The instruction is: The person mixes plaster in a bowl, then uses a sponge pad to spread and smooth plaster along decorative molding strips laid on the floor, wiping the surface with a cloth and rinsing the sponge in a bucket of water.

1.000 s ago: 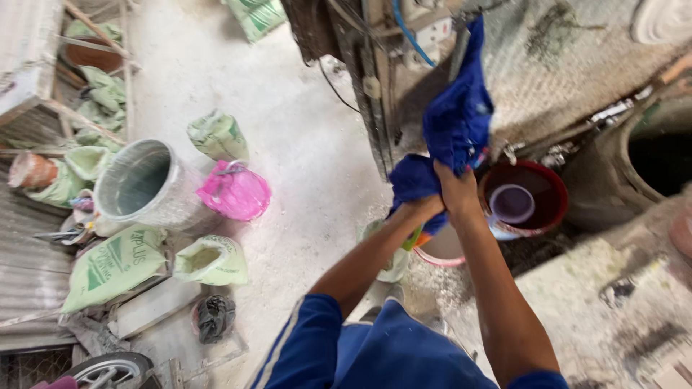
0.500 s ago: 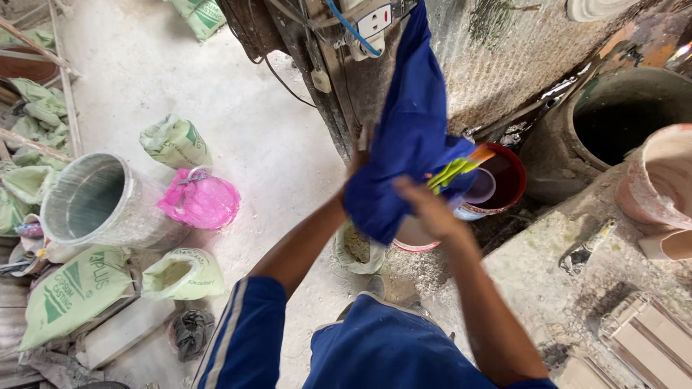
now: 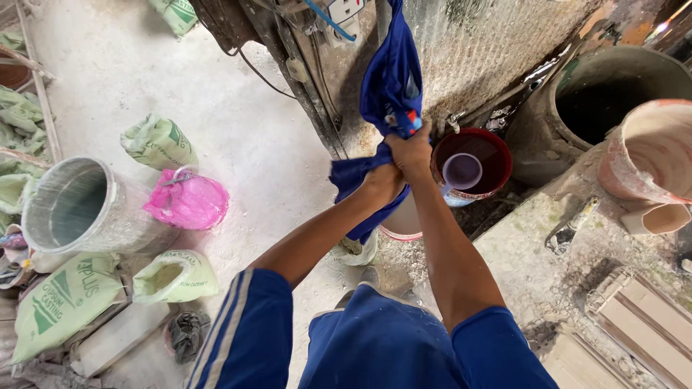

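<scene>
Both hands (image 3: 396, 162) clench a blue cloth (image 3: 389, 86) above a red bucket (image 3: 497, 155), pink bag (image 3: 187, 200) nearby.

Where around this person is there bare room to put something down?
Bare dusty floor lies open between the pink bag and the wall post. The left edge is crowded with green sacks and a metal bucket; the red bucket fills the corner beside both hands.

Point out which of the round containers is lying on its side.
The grey metal drum at the left lies on its side, its open mouth facing sideways. The red bucket below the hands and the big dark barrel at the right stand upright.
</scene>
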A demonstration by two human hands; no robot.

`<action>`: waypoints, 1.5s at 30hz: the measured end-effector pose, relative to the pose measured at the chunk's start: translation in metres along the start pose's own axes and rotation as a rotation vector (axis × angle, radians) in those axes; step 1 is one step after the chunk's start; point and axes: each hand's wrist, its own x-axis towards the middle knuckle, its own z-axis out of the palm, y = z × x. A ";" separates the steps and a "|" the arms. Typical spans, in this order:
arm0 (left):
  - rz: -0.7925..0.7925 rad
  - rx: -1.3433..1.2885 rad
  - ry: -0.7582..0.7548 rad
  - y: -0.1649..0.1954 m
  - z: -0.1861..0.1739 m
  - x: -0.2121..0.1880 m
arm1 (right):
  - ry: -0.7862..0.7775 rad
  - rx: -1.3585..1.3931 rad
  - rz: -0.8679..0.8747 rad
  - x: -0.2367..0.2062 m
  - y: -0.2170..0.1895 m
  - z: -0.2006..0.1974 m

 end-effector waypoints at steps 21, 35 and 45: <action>-0.912 -2.198 0.463 0.032 -0.038 0.030 | -0.159 0.541 0.208 0.009 0.057 -0.004; -0.588 -1.602 0.396 0.023 -0.071 0.012 | -0.177 0.727 0.061 -0.005 0.051 0.002; -0.536 -1.250 0.528 0.000 -0.033 -0.031 | -0.403 1.067 0.334 -0.009 0.045 -0.059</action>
